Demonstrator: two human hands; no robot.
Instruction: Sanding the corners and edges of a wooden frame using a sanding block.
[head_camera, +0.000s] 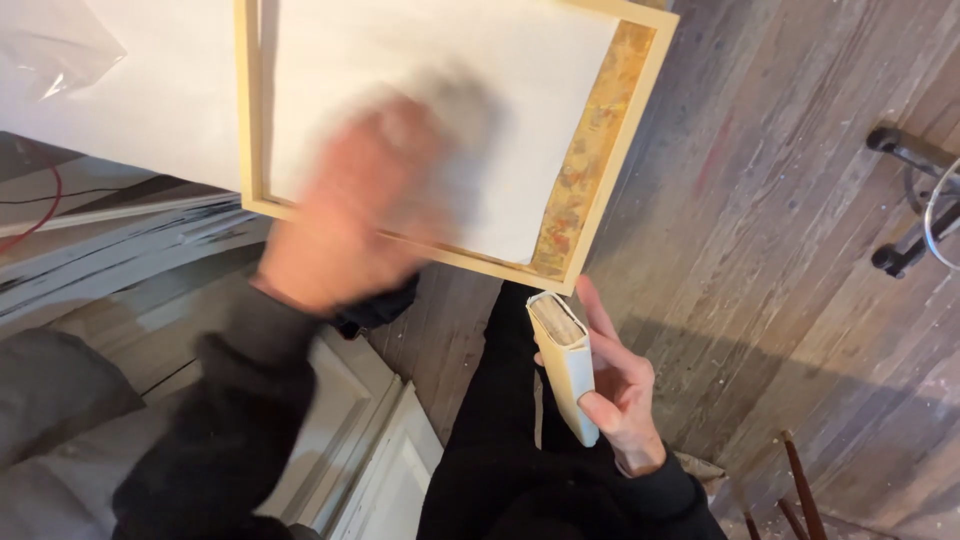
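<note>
A white brush (568, 372), bristles up, stands in the right hand (618, 385), fingers curled round its handle and thumb pressed low on its face, just below the corner of a pale wooden frame (612, 158). Inside the frame lies a white sheet (520, 90), with a strip of mottled orange board (590, 150) bare along one edge. The left hand (345, 215), blurred, lies over the sheet at the frame's near rail; its finger spread cannot be told. Dark sleeves and trousers show above worn floorboards (790, 250); white panelled doors (375, 450) lie at left.
</note>
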